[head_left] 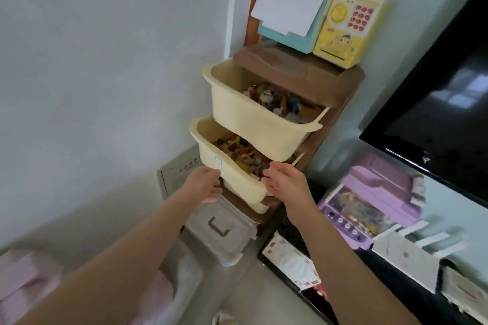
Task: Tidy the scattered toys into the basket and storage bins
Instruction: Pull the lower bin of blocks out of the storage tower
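A brown rack (340, 87) against the wall carries cream storage bins. The upper bin (237, 105) holds several small toy figures (277, 100). The middle bin (208, 150) is full of colourful small toys (237, 150). My left hand (204, 183) grips that bin's front rim at its left end, fingers curled under the lip. My right hand (284, 179) holds the same rim at its right end, thumb under the edge. A third cream bin (260, 206) peeks out below, mostly hidden.
A clear lidded box (224, 232) stands on the floor under my hands. A yellow toy safe (351, 26) and a teal box with white paper (290, 10) sit on the rack. To the right are a black TV (435, 103) and a purple toy box (369, 206).
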Demonstrator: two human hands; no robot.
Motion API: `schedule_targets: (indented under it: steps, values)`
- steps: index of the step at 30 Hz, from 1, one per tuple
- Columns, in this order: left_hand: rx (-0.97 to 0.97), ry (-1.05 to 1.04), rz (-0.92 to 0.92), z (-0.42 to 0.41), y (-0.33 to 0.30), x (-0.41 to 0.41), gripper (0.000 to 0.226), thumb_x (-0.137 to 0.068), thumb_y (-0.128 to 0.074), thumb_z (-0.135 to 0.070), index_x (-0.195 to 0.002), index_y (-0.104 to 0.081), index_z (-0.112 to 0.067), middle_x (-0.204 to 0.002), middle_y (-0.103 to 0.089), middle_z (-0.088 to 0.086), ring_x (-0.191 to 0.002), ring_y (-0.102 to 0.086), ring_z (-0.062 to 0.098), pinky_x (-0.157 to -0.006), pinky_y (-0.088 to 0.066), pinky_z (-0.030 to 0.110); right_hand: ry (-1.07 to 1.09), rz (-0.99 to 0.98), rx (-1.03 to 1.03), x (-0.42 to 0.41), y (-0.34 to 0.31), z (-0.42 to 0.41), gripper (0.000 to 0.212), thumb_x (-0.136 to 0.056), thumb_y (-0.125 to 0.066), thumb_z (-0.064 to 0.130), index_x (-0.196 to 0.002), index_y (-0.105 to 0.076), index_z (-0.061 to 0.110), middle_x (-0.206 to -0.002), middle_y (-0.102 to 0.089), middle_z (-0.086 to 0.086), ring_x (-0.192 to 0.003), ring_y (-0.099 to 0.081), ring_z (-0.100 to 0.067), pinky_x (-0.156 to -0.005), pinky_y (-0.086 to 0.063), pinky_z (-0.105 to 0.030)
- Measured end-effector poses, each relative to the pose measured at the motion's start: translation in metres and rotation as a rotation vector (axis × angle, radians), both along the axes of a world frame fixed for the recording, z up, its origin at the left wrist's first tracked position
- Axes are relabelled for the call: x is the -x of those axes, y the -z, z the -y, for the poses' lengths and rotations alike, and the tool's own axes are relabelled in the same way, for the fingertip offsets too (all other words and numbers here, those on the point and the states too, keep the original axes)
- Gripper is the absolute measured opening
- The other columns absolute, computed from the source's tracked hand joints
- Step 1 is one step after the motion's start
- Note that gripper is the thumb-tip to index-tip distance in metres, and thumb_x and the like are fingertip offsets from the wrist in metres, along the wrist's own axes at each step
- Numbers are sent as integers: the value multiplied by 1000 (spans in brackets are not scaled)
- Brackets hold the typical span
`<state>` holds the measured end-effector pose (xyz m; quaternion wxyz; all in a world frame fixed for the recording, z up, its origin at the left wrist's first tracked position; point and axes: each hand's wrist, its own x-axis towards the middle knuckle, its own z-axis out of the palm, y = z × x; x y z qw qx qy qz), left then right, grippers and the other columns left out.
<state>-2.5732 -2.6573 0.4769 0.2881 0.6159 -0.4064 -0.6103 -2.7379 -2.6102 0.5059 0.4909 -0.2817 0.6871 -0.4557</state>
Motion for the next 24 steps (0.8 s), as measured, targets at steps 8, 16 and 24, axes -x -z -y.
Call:
schedule_targets:
  steps: [8,16,24]
  values:
    - [-107,-127,6,59,31,73,38,-94,-51,-23,-126,-44,-5,-111,-56,12,-99,-56,25,-76,-49,36,34,154,-37,55,10,64,42,-90,-60,17,-130,-46,9,-113,-60,-8,-105,-60,-20,-96,-49,-33]
    - [-228,-290,-51,88,46,85,31,-93,-52,-15,-121,-46,-7,-112,-61,16,-86,-61,26,-55,-49,32,97,354,-93,67,7,86,58,-83,-69,27,-131,-38,18,-106,-54,-5,-104,-55,-23,-94,-47,-36]
    - [-309,-410,-184,78,64,76,34,-88,-60,-16,-118,-47,-8,-100,-63,15,-78,-65,26,-59,-57,39,140,443,-39,66,4,92,57,-81,-71,21,-126,-36,21,-101,-55,-1,-102,-54,-20,-102,-45,-40]
